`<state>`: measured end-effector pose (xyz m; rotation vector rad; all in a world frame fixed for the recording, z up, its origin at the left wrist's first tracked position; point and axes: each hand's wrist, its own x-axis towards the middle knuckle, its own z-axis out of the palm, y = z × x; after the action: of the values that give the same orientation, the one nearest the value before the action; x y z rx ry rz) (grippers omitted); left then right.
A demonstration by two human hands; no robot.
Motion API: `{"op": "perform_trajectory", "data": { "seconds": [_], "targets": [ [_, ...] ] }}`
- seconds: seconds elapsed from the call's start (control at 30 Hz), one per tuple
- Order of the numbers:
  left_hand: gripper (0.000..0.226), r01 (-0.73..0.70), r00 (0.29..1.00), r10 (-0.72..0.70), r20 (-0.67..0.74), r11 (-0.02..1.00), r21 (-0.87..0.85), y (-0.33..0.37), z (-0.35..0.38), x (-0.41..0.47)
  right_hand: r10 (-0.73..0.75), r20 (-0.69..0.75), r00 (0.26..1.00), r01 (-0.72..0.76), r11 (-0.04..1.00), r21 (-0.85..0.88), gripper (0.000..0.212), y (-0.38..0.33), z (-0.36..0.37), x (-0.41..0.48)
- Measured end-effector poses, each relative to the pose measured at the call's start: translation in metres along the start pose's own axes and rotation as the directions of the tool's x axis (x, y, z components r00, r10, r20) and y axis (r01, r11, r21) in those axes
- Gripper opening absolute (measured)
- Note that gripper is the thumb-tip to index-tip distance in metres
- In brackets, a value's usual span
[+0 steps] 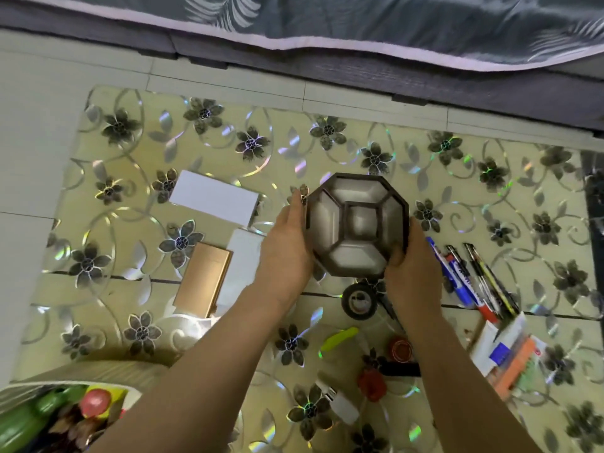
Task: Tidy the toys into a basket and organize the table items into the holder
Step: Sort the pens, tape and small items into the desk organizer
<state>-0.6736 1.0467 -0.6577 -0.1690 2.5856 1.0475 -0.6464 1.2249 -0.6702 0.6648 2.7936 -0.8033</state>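
An octagonal dark-framed holder with several empty compartments is held above the middle of the flower-patterned table. My left hand presses its left side with the fingers straight along the wall. My right hand grips its lower right side, thumb over the rim. Several markers and pens lie to the right of the holder. A tape roll lies just below it. A basket holding toy vegetables sits at the bottom left corner.
A white box, a gold box and another white box lie left of the holder. Near the front are a yellow-green item, red small things, a white plug and tubes. A bed edge runs behind the table.
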Motion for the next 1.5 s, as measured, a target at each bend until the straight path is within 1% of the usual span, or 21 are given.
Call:
{"op": "perform_trajectory", "data": {
  "seconds": [0.03,0.1,0.17,0.27,0.37,0.5,0.57,0.67,0.73,0.8,0.87,0.9,1.0,1.07,1.13,1.2,1.23,1.33,1.4,1.43,1.5],
  "targets": [
    [0.067,-0.029,0.994,0.025,-0.111,0.999,-0.03,-0.013,-0.008,-0.011,-0.059,-0.073,0.996,0.056,0.998,-0.041,0.052,-0.007,0.001,-0.007],
    [0.055,-0.033,0.956,0.036,-0.291,0.999,0.017,-0.045,-0.023,-0.034,-0.194,-0.232,0.953,0.175,0.979,-0.102,0.049,-0.023,0.0,-0.026],
    [0.058,0.086,0.942,-0.053,-0.331,0.993,0.086,-0.086,-0.038,-0.05,-0.284,-0.262,0.922,0.27,0.959,-0.089,0.044,-0.044,0.008,-0.051],
    [0.084,0.293,0.95,-0.264,-0.168,0.939,0.178,-0.128,-0.048,-0.058,-0.371,-0.158,0.915,0.375,0.927,-0.006,0.043,-0.073,0.039,-0.088],
    [0.093,0.271,0.963,-0.259,-0.08,0.91,0.314,-0.14,-0.048,-0.055,-0.39,-0.013,0.921,0.39,0.921,0.005,0.054,-0.098,0.075,-0.109],
    [0.094,0.288,0.957,-0.279,-0.076,0.901,0.324,-0.148,-0.055,-0.044,-0.32,0.273,0.907,0.336,0.942,-0.013,0.067,-0.116,0.111,-0.108],
    [0.093,0.287,0.957,-0.285,-0.055,0.9,0.327,-0.151,-0.059,-0.039,-0.346,0.347,0.872,0.385,0.921,-0.049,0.069,-0.12,0.121,-0.099],
    [0.087,0.32,0.943,-0.333,-0.003,0.905,0.282,-0.158,-0.067,-0.035,-0.485,0.399,0.778,0.587,0.788,-0.186,0.057,-0.128,0.127,-0.085],
    [0.085,0.354,0.931,-0.365,0.004,0.907,0.227,-0.164,-0.075,-0.034,-0.553,0.487,0.676,0.702,0.684,-0.198,0.058,-0.133,0.125,-0.077],
    [0.091,0.388,0.918,-0.396,0.002,0.9,0.198,-0.17,-0.084,-0.033,-0.598,0.581,0.552,0.8,0.576,-0.168,0.063,-0.135,0.126,-0.07],
    [0.096,0.407,0.912,-0.411,-0.013,0.896,0.181,-0.172,-0.094,-0.034,-0.613,0.657,0.439,0.88,0.442,-0.176,0.061,-0.136,0.129,-0.065],
    [0.096,0.414,0.908,-0.418,-0.013,0.894,0.17,-0.173,-0.097,-0.035,-0.613,0.679,0.404,0.904,0.382,-0.193,0.059,-0.136,0.131,-0.062],
    [0.092,0.436,0.898,-0.44,0.035,0.897,0.076,-0.171,-0.107,-0.04,-0.658,0.676,0.333,0.942,0.26,-0.211,0.052,-0.139,0.134,-0.054],
    [0.09,0.422,0.906,-0.422,0.043,0.907,0.01,-0.167,-0.11,-0.04,-0.732,0.612,0.298,0.954,0.211,-0.212,0.037,-0.139,0.13,-0.049],
    [0.079,0.417,0.909,-0.415,0.039,0.903,-0.101,-0.162,-0.113,-0.04,-0.774,0.566,0.284,0.958,0.198,-0.209,0.028,-0.137,0.129,-0.046],
    [0.054,0.429,0.899,-0.436,0.036,0.864,-0.262,-0.155,-0.113,-0.042,-0.8,0.511,0.316,0.949,0.26,-0.179,0.012,-0.129,0.119,-0.047],
    [0.043,0.433,0.892,-0.45,0.03,0.837,-0.335,-0.152,-0.115,-0.045,-0.807,0.463,0.366,0.929,0.348,-0.128,0.014,-0.127,0.113,-0.051],
    [0.02,0.376,0.894,-0.447,-0.009,0.764,-0.525,-0.134,-0.111,-0.046,-0.755,0.257,0.603,0.775,0.631,0.033,0.011,-0.115,0.066,-0.057],
    [0.021,0.316,0.914,-0.404,-0.037,0.768,-0.557,-0.119,-0.107,-0.047,-0.612,0.147,0.777,0.581,0.787,0.206,0.01,-0.111,0.027,-0.058],
    [0.026,0.295,0.923,-0.383,-0.04,0.771,-0.565,-0.111,-0.105,-0.047,-0.537,0.103,0.837,0.488,0.819,0.301,0.013,-0.108,0.007,-0.056],
    [0.027,0.251,0.942,-0.334,-0.034,0.768,-0.589,-0.094,-0.099,-0.046,-0.406,0.02,0.914,0.35,0.81,0.47,0.016,-0.099,-0.029,-0.041]
  ]
}}
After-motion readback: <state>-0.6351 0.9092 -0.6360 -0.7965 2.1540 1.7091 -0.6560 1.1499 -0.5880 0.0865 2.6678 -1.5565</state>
